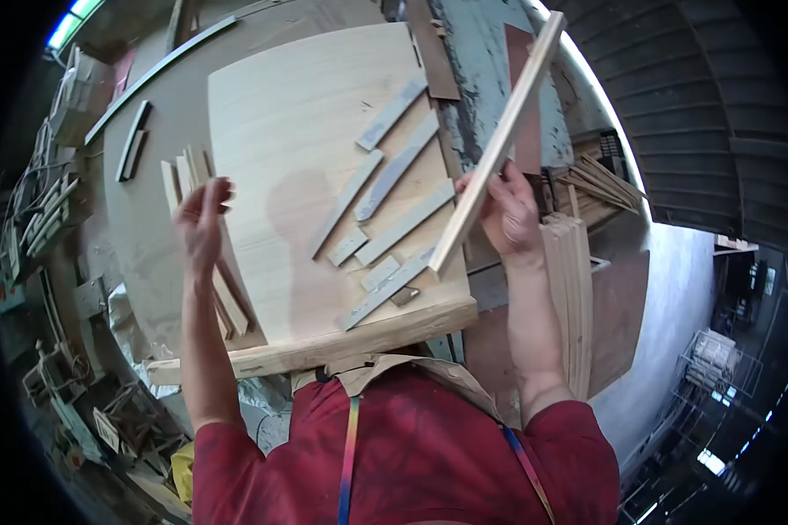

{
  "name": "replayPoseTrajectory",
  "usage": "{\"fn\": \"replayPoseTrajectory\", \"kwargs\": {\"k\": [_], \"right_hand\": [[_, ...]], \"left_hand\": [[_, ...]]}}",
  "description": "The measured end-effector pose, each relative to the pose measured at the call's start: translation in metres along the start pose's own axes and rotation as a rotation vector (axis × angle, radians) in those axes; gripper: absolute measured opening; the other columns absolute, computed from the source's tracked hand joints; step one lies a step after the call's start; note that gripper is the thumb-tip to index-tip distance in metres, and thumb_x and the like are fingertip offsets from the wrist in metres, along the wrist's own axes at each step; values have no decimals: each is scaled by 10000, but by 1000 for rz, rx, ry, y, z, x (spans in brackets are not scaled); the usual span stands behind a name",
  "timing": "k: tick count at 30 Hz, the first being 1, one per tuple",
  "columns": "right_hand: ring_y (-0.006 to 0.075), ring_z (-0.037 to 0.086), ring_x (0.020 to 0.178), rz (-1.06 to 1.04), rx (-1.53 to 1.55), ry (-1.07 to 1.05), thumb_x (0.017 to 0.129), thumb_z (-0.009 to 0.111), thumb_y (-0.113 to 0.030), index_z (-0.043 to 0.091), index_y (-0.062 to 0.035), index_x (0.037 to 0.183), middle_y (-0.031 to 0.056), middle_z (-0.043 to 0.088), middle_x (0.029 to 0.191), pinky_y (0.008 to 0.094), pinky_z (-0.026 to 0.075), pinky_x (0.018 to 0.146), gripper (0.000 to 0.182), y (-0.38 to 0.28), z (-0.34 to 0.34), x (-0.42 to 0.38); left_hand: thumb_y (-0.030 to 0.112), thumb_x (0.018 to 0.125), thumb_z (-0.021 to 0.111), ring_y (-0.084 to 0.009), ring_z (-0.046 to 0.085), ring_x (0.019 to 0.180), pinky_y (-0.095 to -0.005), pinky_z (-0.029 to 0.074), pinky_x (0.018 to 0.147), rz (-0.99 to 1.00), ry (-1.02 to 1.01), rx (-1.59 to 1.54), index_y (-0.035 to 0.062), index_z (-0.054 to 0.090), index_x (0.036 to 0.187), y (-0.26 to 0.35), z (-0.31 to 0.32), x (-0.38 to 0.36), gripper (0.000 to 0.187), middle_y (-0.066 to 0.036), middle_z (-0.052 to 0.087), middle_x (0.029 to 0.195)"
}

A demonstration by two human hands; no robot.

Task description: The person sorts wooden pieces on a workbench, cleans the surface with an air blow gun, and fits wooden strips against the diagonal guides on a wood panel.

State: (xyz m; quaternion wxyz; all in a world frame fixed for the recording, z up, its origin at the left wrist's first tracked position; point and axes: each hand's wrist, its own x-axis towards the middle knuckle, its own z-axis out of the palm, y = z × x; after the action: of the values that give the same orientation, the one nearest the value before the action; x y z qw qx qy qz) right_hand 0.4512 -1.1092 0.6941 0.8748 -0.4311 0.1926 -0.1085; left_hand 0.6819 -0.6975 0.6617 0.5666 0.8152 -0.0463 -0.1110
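Note:
A long pale wooden strip [499, 144] slants up and away, with my right hand [510, 210] closed around its middle. Its near end hangs over the right side of a large plywood sheet [263, 105]. My left hand [203, 219] is above the sheet's left edge, its fingers curled in; whether anything is in them is hidden. Beneath that hand and forearm lie several narrow wooden strips [229, 302]. Several grey-faced wooden pieces [398, 166], some long and some short, rest at a slant on the right part of the sheet.
A thick wooden beam [324, 339] runs along the sheet's near edge, close to my body. To the right stands a bundle of long boards [566, 297], with a pile of thin sticks [606, 184] beyond. Two short dark-edged pieces [133, 144] lie at the far left.

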Motion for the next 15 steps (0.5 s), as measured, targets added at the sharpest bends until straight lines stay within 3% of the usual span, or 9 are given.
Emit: {"fn": "replayPoseTrajectory", "kwargs": {"k": [2,3,4,6,8,11,12,14,15], "right_hand": [[325,697,1079,26,178,-85,1077,593,-188,550,-39,1340,200,723,1106,457,572,937,306,14,-2,10],[336,691,1095,35,284,-145,1076,598,-205,563,-50,1339,202,722,1112,475,570,945,308,23,-2,13],[336,691,1095,23,278,-144,1076,598,-205,563,-50,1339,202,722,1112,475,570,945,308,32,1,16],[345,687,1102,-23,451,-298,1074,602,-220,570,-40,1350,196,722,1119,489,568,958,330,46,5,20],[350,685,1105,-34,531,-373,1073,604,-227,573,-35,1355,193,722,1123,495,567,964,342,41,4,16],[330,686,1095,28,320,-94,1067,621,-246,568,-19,1378,153,733,1115,481,564,980,389,22,11,7],[330,686,1095,32,323,-99,1067,621,-246,568,-19,1378,153,733,1115,481,564,980,389,16,7,10],[266,693,1083,15,-11,63,1056,650,-254,607,0,1341,110,735,1118,440,565,979,384,2,-5,22],[266,693,1083,19,-11,61,1056,650,-254,607,0,1341,110,735,1118,440,565,979,384,-2,-12,30]], "left_hand": [[299,1117,538,-216,737,1013,-363,592,925,-138,-587,-327,-52,729,1215,58,80,-48,412,-168,775,1098],[306,1126,510,-238,726,1074,-377,585,956,-244,-782,-495,-72,661,1315,68,116,-65,449,-191,750,1182],[309,1128,501,-252,719,1107,-387,577,985,-452,-956,-773,-76,610,1365,73,147,-78,465,-201,730,1235],[296,1130,480,-275,741,1017,-399,602,908,-690,-1137,-1051,-75,570,1404,84,182,-100,470,-216,739,1157],[291,1118,514,-249,738,964,-379,603,872,-667,-1133,-1077,-68,587,1387,72,199,-110,454,-200,745,1122],[280,1095,583,-197,733,857,-340,604,801,-634,-1097,-1094,-56,620,1352,61,204,-111,424,-166,756,1053],[268,1083,611,-173,718,820,-323,595,769,-531,-1033,-833,-53,641,1322,65,202,-105,401,-147,757,1020],[245,1057,667,-125,687,747,-288,578,706,-329,-881,-323,-46,684,1262,74,199,-95,357,-108,759,952],[245,1057,667,-125,687,747,-288,578,706,-332,-878,-324,-46,684,1262,82,198,-89,357,-108,759,952]]}}
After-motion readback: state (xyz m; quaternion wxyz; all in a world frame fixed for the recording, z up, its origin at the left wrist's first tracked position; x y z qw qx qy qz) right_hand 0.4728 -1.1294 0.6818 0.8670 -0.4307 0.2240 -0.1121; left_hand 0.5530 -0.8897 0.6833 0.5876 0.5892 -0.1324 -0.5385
